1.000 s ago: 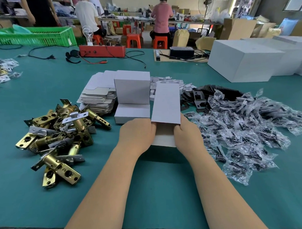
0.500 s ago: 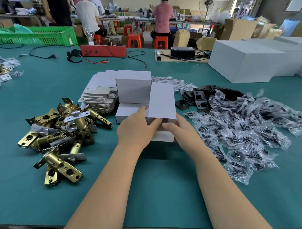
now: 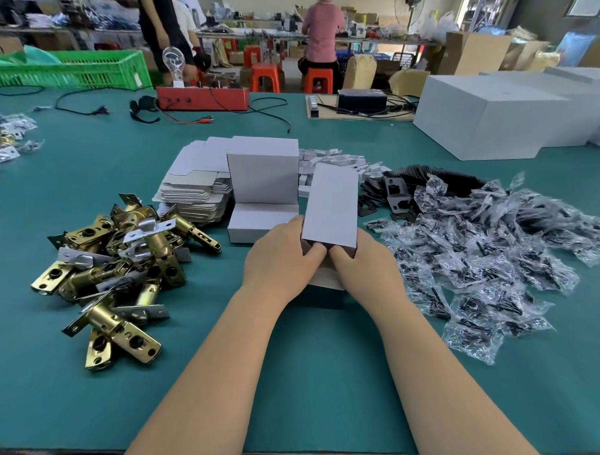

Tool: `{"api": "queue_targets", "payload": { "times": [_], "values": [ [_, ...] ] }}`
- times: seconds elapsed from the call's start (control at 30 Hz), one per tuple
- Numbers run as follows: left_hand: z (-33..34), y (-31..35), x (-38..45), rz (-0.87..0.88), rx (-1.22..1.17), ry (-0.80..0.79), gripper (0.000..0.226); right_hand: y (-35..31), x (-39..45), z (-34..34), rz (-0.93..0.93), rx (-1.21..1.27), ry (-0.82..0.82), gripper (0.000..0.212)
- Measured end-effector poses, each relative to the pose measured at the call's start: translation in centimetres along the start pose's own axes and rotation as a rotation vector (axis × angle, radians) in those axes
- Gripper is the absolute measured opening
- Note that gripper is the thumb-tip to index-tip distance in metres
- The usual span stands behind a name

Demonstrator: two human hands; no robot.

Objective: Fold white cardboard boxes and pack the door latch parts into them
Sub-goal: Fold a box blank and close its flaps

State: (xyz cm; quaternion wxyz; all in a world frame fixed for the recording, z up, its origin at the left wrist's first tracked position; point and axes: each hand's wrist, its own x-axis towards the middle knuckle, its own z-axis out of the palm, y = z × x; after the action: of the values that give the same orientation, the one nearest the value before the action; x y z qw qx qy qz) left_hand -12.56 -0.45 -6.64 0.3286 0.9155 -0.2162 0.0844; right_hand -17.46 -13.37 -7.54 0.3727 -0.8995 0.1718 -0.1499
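While both hands work at its near end, the white cardboard box (image 3: 331, 208) stands tilted up off the bench (image 3: 320, 381), midway between the side edges and nearer the front edge than the far one. Left hand (image 3: 279, 260) grips the box's left side, thumb pressed in at the open near mouth. Right hand (image 3: 362, 265) grips the right side, thumb likewise pushed in next to the left thumb. Fingers of both hands are curled round the box; those underneath are hidden, so their exact hold cannot be told.

Step in hand, by judgement: tucking the near end flap to close one end. A white flap shows below the hands, apparently not yet seated.

To do it well: keep the side walls square with the outer fingers so the mouth does not collapse; press both thumbs evenly so the flap goes in straight; crease along the score, not beside it. Leave the far end open for loading.

Supplies: brass door latch parts (image 3: 120, 265) heaped towards the left edge; bagged small parts (image 3: 487, 264) towards the right; flat box blanks (image 3: 194, 193) stacked beyond the hands, with an open folded box (image 3: 263, 192) just beside them. No latch is packed yet in the box in hand, as far as can be seen.
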Motion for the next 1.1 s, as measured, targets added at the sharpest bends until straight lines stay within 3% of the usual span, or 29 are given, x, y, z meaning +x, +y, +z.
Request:
{"api": "queue_targets", "payload": {
  "times": [0.27,0.43,0.57,0.7,0.8,0.9,1.03,1.1],
  "values": [
    [0.0,0.2,-0.1,0.024,-0.041,-0.03,0.02,-0.2,-0.1,-0.3,0.0,-0.058,0.043,0.021],
    [0.0,-0.1,0.1,0.0,-0.062,-0.039,0.016,-0.3,-0.3,-0.3,0.001,-0.03,-0.011,0.021],
    [-0.1,-0.4,0.3,-0.034,-0.121,-0.025,0.017,-0.7,-0.2,-0.7,0.087,0.33,-0.19,0.039],
    [-0.4,-0.3,0.3,-0.039,-0.258,-0.038,0.019,-0.9,0.7,-1.4,0.333,0.831,-0.168,0.024],
    [-0.8,0.0,0.1,-0.039,-0.409,-0.091,0.03,-0.1,1.1,-1.8,0.434,0.914,-0.108,0.03],
    [-0.8,0.2,0.1,-0.045,-0.431,-0.115,0.036,0.3,1.3,-2.1,0.459,0.847,-0.098,0.041],
    [-0.8,-0.3,0.3,-0.053,-0.526,-0.111,0.038,0.1,1.3,-2.0,0.454,0.865,-0.084,0.026],
    [-1.0,-0.3,0.4,-0.135,-0.735,-0.132,0.051,0.1,1.2,-2.0,0.473,0.968,-0.07,0.026]
  ]
}}
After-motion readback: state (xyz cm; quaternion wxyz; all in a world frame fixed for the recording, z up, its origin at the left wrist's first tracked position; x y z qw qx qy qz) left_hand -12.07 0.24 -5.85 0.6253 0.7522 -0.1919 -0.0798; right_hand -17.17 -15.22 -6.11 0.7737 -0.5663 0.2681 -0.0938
